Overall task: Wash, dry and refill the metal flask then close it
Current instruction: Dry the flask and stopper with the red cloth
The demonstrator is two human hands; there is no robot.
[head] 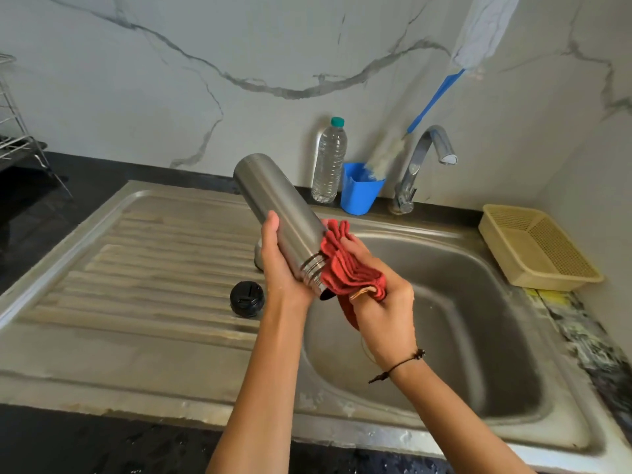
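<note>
My left hand (278, 265) grips the metal flask (273, 203) near its threaded neck, above the edge of the sink basin. The flask is tilted, its base up and to the left, its open mouth down toward me. My right hand (383, 302) holds a bunched red cloth (345, 265) against the flask's neck and mouth. The flask's black cap (247, 298) lies on the ribbed drainboard (154, 254), left of my left wrist. Part of a steel piece shows behind my left hand.
The sink basin (461, 319) lies under my right hand, with the tap (424, 159) at its back. A plastic water bottle (329, 162) and a blue cup (359, 189) holding a bottle brush stand by the wall. A yellow basket (537, 248) sits at the right. A dish rack (17, 131) stands far left.
</note>
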